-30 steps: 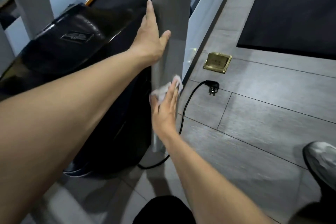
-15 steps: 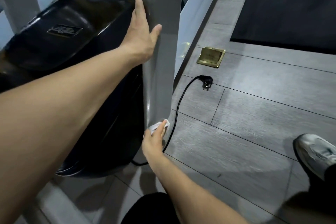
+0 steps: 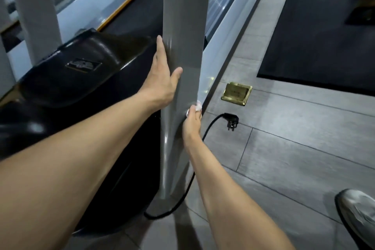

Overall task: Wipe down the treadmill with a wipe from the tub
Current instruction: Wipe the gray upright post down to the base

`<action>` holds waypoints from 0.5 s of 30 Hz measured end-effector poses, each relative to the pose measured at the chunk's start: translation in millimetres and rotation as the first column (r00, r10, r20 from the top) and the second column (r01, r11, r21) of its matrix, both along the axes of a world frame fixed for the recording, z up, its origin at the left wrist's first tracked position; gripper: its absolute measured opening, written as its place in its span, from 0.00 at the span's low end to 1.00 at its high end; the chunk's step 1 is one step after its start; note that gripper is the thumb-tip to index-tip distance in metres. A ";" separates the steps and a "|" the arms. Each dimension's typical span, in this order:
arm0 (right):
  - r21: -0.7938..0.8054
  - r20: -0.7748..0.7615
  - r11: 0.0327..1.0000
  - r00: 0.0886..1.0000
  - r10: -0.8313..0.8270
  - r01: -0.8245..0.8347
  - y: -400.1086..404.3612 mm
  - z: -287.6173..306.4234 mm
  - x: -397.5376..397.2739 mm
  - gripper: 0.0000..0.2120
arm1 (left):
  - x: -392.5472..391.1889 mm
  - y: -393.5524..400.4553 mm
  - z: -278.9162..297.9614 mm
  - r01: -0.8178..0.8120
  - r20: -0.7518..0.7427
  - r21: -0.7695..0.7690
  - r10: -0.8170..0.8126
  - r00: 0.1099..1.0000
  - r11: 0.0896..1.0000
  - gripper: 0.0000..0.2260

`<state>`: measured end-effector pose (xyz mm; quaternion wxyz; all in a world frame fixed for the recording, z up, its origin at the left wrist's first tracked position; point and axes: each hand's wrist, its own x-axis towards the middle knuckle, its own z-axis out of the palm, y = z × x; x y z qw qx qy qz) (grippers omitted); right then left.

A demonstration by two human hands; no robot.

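Note:
The treadmill's grey upright post (image 3: 182, 26) rises through the middle of the view beside the black motor cover (image 3: 81, 71). My left hand (image 3: 164, 81) lies flat against the post's left face, fingers straight and thumb spread. My right hand (image 3: 191, 124) presses a small white wipe (image 3: 197, 106) against the post's right edge, lower than the left hand. Only a bit of the wipe shows past the fingertips. The tub is out of sight.
A black power cord (image 3: 205, 134) runs from the post's base to a loose plug (image 3: 232, 121) on the grey tiled floor. A brass floor socket (image 3: 236, 93) lies beyond it, a black mat (image 3: 314, 36) farther right. A shoe (image 3: 357, 215) shows at lower right, a second upright (image 3: 32, 12) at left.
My right hand slid the wipe down to near the post's foot, then back up to mid-height. The left hand stayed flat on the post.

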<state>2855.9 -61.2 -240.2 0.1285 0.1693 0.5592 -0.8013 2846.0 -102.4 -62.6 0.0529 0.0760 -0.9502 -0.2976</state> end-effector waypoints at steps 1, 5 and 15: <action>0.002 -0.067 1.000 0.998 -0.005 0.005 1.7 11.1 -14.5 0.23 | 0.2 -0.2 -0.5 0.001 -0.001 0.000 -0.001 1.000 1.000 0.39; -0.146 -0.124 0.989 0.991 -0.048 0.030 6.8 16.2 -33.5 0.20 | -0.1 0.2 0.5 -0.004 0.001 0.011 0.004 1.000 1.000 0.39; -0.187 -0.113 0.977 0.986 -0.126 0.103 24.3 72.3 -86.1 0.20 | 1.4 6.4 0.5 -0.035 -0.017 0.055 0.036 0.999 0.998 0.39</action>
